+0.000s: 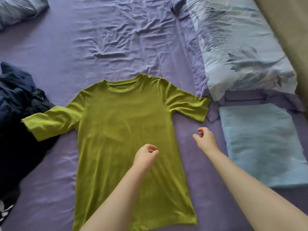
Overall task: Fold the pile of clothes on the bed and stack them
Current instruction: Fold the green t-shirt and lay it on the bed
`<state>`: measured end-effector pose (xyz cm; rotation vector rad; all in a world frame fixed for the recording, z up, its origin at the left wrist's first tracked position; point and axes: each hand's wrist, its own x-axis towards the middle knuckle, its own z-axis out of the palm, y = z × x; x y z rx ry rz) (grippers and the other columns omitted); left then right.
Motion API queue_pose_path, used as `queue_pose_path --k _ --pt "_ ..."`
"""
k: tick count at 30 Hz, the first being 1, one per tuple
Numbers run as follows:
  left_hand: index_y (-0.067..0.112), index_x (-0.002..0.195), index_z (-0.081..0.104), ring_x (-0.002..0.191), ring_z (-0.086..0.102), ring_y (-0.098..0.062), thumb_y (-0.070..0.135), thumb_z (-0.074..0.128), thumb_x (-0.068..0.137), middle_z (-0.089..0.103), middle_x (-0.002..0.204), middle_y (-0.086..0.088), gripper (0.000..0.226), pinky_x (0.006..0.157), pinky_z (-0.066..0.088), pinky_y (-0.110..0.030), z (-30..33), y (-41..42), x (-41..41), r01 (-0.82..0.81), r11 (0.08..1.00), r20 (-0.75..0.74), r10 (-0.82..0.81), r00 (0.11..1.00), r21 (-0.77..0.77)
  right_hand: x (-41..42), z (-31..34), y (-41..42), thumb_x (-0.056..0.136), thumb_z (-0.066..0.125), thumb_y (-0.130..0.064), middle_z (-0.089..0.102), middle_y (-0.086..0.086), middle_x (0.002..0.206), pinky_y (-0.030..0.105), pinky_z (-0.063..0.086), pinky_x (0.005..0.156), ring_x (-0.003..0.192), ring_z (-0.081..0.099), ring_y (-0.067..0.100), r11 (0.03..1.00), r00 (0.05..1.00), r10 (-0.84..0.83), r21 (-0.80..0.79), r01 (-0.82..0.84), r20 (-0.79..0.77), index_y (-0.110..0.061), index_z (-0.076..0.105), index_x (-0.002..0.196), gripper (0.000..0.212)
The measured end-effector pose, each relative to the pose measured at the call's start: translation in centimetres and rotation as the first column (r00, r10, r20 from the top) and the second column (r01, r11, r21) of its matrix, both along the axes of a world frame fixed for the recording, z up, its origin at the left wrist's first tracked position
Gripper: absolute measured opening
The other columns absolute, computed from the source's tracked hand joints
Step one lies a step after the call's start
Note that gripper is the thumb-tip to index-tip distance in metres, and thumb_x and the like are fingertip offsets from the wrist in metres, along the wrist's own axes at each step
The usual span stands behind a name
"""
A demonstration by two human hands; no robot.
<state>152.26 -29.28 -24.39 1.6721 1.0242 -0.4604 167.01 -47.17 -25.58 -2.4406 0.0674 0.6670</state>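
A green short-sleeved T-shirt [123, 130] lies spread flat on the purple bed sheet [103, 39], collar away from me and both sleeves out to the sides. My left hand [145, 155] hovers over the middle of the shirt with its fingers curled in, holding nothing. Just off the shirt's right edge, my right hand [205, 139] is above the sheet below the right sleeve, fingers curled toward the thumb and empty. The shirt's left sleeve overlaps a pile of dark clothes [18, 104] at the left.
A floral light-blue pillow [236, 47] and a plain light-blue pillow [260, 144] lie along the right side. Bundled blue-grey bedding [18, 9] sits at the far left corner. A beige wall or headboard [290, 30] borders the right.
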Motion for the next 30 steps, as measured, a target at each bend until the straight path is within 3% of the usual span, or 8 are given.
queue_pose_path --k 6,9,12,16,19,22,27,30 --pt "0.016 0.129 0.055 0.103 0.054 -0.011 0.012 0.05 0.094 0.054 0.131 -0.003 0.036 0.085 0.039 -0.019 -1.6 -0.6 8.2 0.087 0.995 0.093 -0.092 0.991 0.055 8.0 -3.0 1.9 0.086 0.068 -0.027 0.053 0.019 0.132 0.036 0.039 0.097 0.121 0.051 0.033 0.968 0.971 -0.238 0.084 0.236 0.009 0.001 0.041 0.136 0.063" --pt "0.014 0.137 0.048 0.119 0.05 -0.017 0.008 0.048 0.094 0.045 0.139 -0.007 0.043 0.099 0.039 -0.024 -2.1 0.0 11.6 0.066 0.995 0.136 -0.075 0.988 0.071 9.7 -3.9 3.3 0.08 0.074 -0.03 0.064 0.012 0.111 0.032 0.044 0.082 0.103 0.06 0.027 0.81 0.842 -0.536 0.241 0.534 -0.063 0.001 0.056 0.118 0.052" --pt "0.012 0.139 0.045 0.127 0.045 -0.023 0.003 0.046 0.092 0.042 0.141 -0.01 0.048 0.108 0.037 -0.037 -2.5 0.5 14.6 0.017 0.997 0.176 -0.029 0.984 0.073 10.5 -4.4 4.3 0.077 0.076 -0.021 0.067 0.011 0.1 0.036 0.05 0.081 0.09 0.062 0.022 0.7 0.769 -0.629 0.344 0.625 -0.118 0.001 0.063 0.109 0.04" --pt "0.012 0.14 0.045 0.127 0.046 -0.025 0.003 0.045 0.092 0.045 0.138 -0.01 0.049 0.106 0.039 -0.036 -3.4 1.3 17.3 -0.102 0.995 0.196 0.104 0.975 -0.021 10.7 -3.8 5.1 0.081 0.069 -0.008 0.065 0.002 0.08 0.033 0.051 0.068 0.074 0.061 0.017 0.685 0.832 -0.521 0.489 0.54 -0.189 -0.013 0.064 0.086 0.008" --pt "0.015 0.138 0.046 0.092 0.056 -0.014 0.013 0.047 0.096 0.057 0.104 -0.001 0.043 0.078 0.047 -0.027 -3.1 0.1 18.5 -0.291 0.89 0.081 0.339 0.937 -0.35 11.3 -2.5 5.7 0.083 0.067 -0.005 0.065 0.0 0.077 0.026 0.051 0.063 0.069 0.06 0.012 0.559 0.813 -0.503 0.607 0.565 -0.293 -0.012 0.064 0.086 0.008" --pt "0.023 0.138 0.043 0.069 0.047 -0.007 0.02 0.045 0.098 0.053 0.087 0.005 0.04 0.066 0.045 -0.023 -2.8 -0.7 19.3 -0.333 0.812 0.053 0.405 0.913 -0.479 12.0 -0.6 7.0 0.084 0.067 -0.004 0.065 0.0 0.076 0.024 0.052 0.06 0.067 0.061 0.011 0.464 0.8 -0.5 0.678 0.57 -0.331 -0.014 0.063 0.082 0.011" --pt "0.013 0.116 0.052 0.064 0.056 -0.017 0.03 0.037 0.101 0.062 0.091 -0.007 0.027 0.051 0.046 -0.023 -1.8 3.5 17.2 -0.524 0.605 -0.015 0.646 0.763 -0.599 10.6 2.0 12.7 0.082 0.066 0.001 0.059 -0.001 0.071 0.024 0.048 0.057 0.058 0.054 0.004 0.621 0.954 -0.274 0.734 0.274 -0.123 -0.017 0.057 0.081 0.021" --pt "0.01 0.118 0.054 0.071 0.06 -0.02 0.029 0.037 0.101 0.064 0.089 -0.009 0.03 0.059 0.048 -0.027 -1.8 7.7 13.0 -0.647 0.561 0.01 0.759 0.651 -0.517 8.3 2.2 17.3 0.082 0.068 -0.005 0.065 0.001 0.1 0.028 0.048 0.083 0.087 0.059 0.01 0.778 0.998 0.02 0.627 -0.049 0.054 -0.019 0.061 0.109 0.031"
